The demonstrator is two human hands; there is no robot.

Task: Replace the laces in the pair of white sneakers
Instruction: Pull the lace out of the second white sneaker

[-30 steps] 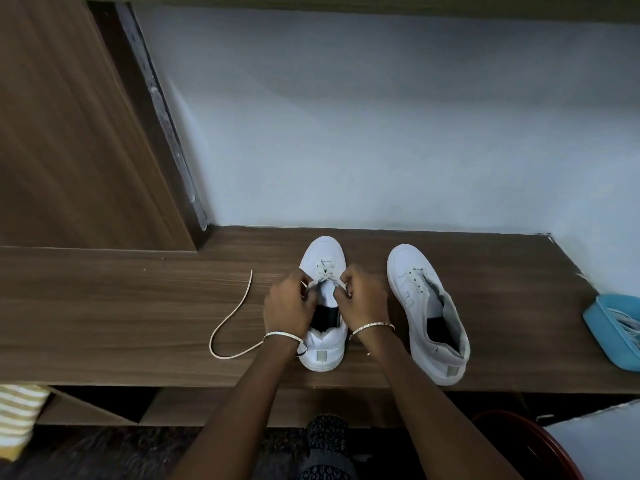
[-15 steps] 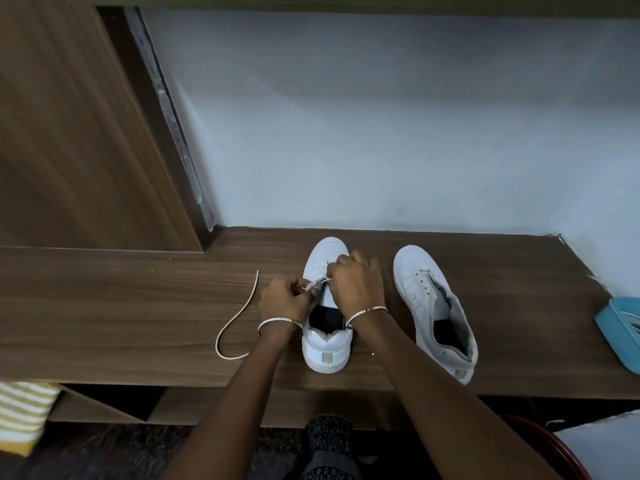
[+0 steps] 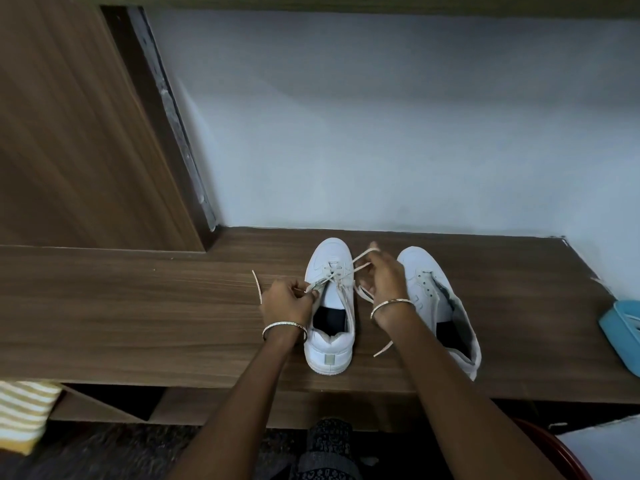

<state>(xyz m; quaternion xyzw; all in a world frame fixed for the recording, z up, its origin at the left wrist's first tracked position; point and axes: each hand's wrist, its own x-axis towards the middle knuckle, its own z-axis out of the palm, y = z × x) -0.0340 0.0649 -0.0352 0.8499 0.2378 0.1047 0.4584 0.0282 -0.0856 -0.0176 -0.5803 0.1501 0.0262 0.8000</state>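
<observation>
- Centre sneaker [image 3: 330,306]: stands on the wooden worktop [image 3: 138,323], toe toward the wall. A cream lace [image 3: 362,255] crosses only the eyelets nearest the toe. The upper eyelets and the dark opening are bare.
- Left hand [image 3: 287,301]: its grip is closed, thumb and curled fingers pinching one lace strand just beside the left eyelet row. That strand's free tip lies on the worktop to the left.
- Right hand [image 3: 384,278]: its grip is closed round the other strand, which loops above the knuckles. The loose end trails down onto the worktop between the two shoes.
- Second sneaker [image 3: 440,306]: lies just right of the right wrist, collar slumped open. Its eyelets show no lace.
- Progress (judged): lacing of the first shoe is at an early stage. Most of its eyelets, any tying and the whole second shoe remain.
- Blue container [image 3: 620,327]: cut off at the right edge. The pale strands inside may be laces but cannot be identified.
- Limits of view: the right fingertips are blurred, so the exact hold is unclear. The right forearm covers part of the second sneaker. The striped cloth [image 3: 24,414] and the red rim [image 3: 568,455] are cropped.
</observation>
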